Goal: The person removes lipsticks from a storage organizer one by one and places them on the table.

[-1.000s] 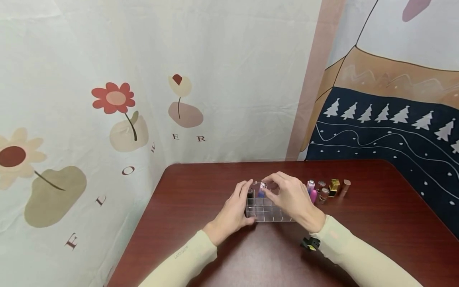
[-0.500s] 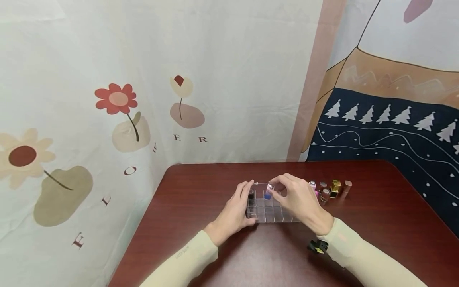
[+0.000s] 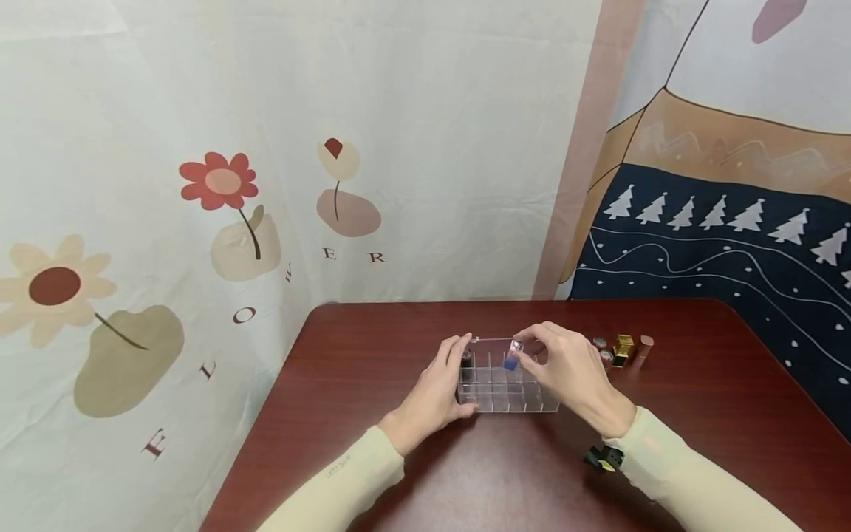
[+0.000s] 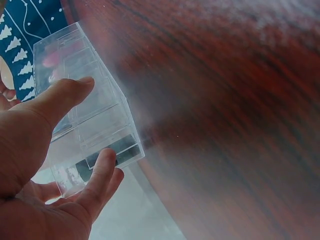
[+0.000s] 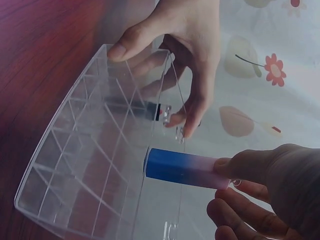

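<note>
A clear plastic lipstick organizer (image 3: 501, 399) with a grid of compartments stands on the table. My left hand (image 3: 428, 388) grips its left end, thumb at the front and fingers around the side and back. A dark tube (image 5: 135, 107) stands in the back row at that end. Between thumb and fingers, my right hand (image 3: 565, 366) pinches the top of a lipstick tube (image 5: 182, 167), blue fading to pink. Its blue end is at the top edge of the organizer's back row, slightly tilted in the head view.
To the right of the organizer are a gold-capped bottle (image 3: 622, 349), a rose-brown lipstick tube (image 3: 643, 349) and small clear-capped items (image 3: 606, 357), partly behind my right hand. A printed curtain (image 3: 425, 185) hangs along the table's (image 3: 372, 355) back edge.
My right hand has moved right along the organizer's back row, taking the blue-and-pink lipstick with it. The pink items on the table are now hidden behind it. My left hand keeps its grip.
</note>
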Demonstrator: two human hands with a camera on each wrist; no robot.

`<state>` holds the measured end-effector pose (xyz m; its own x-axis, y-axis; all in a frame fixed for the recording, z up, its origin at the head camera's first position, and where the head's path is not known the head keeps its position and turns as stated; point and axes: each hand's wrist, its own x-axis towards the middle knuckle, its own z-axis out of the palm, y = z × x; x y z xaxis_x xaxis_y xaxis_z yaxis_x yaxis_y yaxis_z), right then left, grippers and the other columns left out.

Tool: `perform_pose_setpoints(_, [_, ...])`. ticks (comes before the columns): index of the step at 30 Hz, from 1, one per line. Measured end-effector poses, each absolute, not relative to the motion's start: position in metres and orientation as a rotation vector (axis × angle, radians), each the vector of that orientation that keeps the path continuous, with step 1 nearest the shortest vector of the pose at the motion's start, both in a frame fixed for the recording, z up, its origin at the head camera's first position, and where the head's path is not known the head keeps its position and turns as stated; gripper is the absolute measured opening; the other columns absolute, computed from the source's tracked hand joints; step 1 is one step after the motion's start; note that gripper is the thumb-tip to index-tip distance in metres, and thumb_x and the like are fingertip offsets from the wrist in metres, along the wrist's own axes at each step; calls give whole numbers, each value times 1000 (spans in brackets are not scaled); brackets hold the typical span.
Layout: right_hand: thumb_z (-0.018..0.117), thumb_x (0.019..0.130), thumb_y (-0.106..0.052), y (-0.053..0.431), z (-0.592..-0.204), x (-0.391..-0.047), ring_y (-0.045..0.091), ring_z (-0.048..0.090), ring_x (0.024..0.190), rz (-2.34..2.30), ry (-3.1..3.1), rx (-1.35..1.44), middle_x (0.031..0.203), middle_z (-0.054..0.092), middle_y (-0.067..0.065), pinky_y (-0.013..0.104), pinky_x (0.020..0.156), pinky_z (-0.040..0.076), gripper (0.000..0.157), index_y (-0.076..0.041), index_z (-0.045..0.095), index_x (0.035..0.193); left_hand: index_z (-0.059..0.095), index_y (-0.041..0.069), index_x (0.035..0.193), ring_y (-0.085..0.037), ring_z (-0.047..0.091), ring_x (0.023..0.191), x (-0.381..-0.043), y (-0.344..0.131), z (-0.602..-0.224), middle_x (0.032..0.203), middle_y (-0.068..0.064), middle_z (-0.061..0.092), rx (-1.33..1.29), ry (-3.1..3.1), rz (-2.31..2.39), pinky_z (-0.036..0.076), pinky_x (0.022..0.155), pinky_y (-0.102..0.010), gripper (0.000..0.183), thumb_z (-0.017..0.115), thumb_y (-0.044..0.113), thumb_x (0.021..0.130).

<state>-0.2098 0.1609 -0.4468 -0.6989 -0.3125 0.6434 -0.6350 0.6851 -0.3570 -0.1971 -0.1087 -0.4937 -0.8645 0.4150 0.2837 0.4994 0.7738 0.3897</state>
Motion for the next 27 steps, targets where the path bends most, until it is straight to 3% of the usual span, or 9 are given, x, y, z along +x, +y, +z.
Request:
perform_pose_setpoints(10, [104,87,-13,179,-443,-209,13,78,78,757,-2361,677,96,84,-2,27,61,60,29,-17,86,110,29,2,180,-41,65,151,-198,-108,-495,174,-22,44,-724,-2790,-694,64,121,-50,130,111,20,80])
perform_pose_setpoints(27, [103,87,-8,207,-434,-212,19,81,75,747,-2349,611,100,86,4,34,63,68,31,-13,87,113,30,2,180,-40,70,143,-198,-106,-494,173,-22,44,-704,-2795,-676,67,116,-52,131,112,21,79])
